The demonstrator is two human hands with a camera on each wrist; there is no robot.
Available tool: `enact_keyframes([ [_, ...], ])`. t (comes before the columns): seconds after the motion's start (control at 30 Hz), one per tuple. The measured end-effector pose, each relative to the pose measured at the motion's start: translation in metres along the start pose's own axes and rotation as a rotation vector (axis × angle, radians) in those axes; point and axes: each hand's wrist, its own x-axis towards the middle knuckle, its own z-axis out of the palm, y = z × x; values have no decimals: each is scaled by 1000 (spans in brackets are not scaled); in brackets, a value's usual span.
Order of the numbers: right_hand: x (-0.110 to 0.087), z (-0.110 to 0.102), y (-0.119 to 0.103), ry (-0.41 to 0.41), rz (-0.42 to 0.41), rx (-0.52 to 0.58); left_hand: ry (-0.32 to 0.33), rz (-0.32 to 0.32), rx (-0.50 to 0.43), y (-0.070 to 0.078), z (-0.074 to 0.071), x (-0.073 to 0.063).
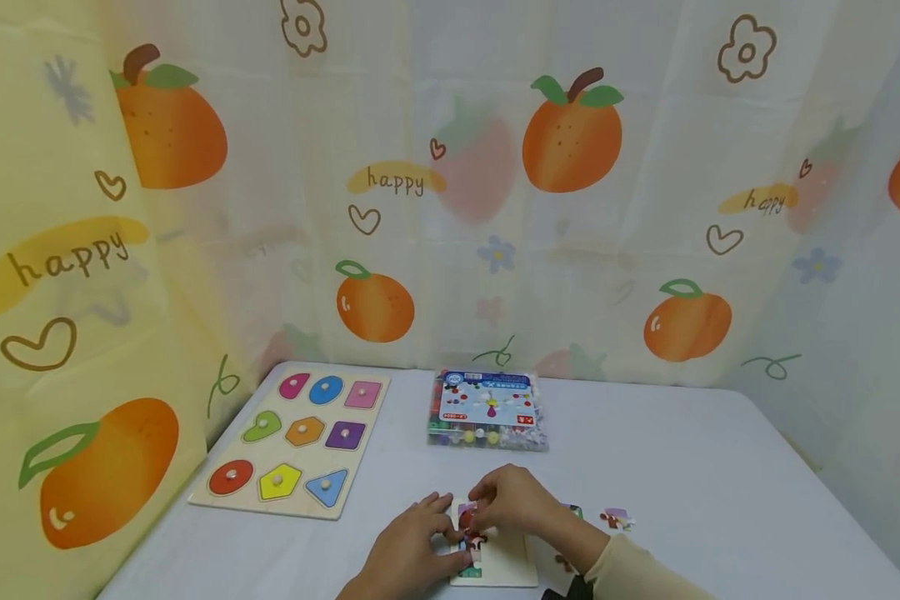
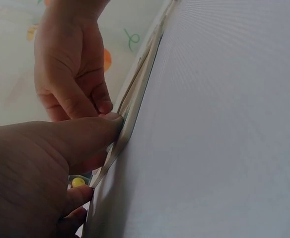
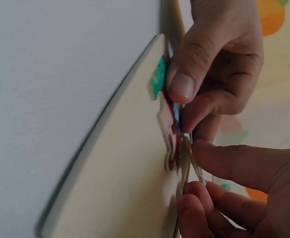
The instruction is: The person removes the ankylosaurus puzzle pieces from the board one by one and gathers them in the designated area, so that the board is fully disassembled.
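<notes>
A small cream jigsaw board [image 1: 513,565] lies on the white table, with colourful puzzle pieces [image 1: 472,550] joined along its left side. My left hand [image 1: 414,546] rests at the board's left edge, its thumb pressing on the joined pieces and its fingertips at the rim. From the right, my right hand [image 1: 516,502] reaches over the board. Between its thumb and fingers it pinches a thin puzzle piece [image 3: 198,167], tilted at the board's far left part. A green piece [image 3: 158,79] lies beside the left thumb in the right wrist view.
Loose puzzle pieces [image 1: 617,519] lie right of the board, some partly hidden by the right forearm. A clear box of beads [image 1: 487,437] stands behind. A wooden shape board with knobs [image 1: 315,454] lies at the left. A fruit-print curtain [image 1: 450,250] surrounds the table.
</notes>
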Motion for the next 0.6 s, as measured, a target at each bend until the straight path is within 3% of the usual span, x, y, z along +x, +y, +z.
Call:
enact_keyframes([
  [0.2,-5,-3,6,17,-88,-120,5,14,17,0,0,-1],
  [0.33,-23,-25,18,27,-106,-209,15,22,19,-1,-1,-3],
  [0.5,-80,-74,50,7,-18,-300,15,25,11,-2,1,-4],
  [0.6,-121,-102,77,-37,56,-293,11,27,10,-3,2,-4],
])
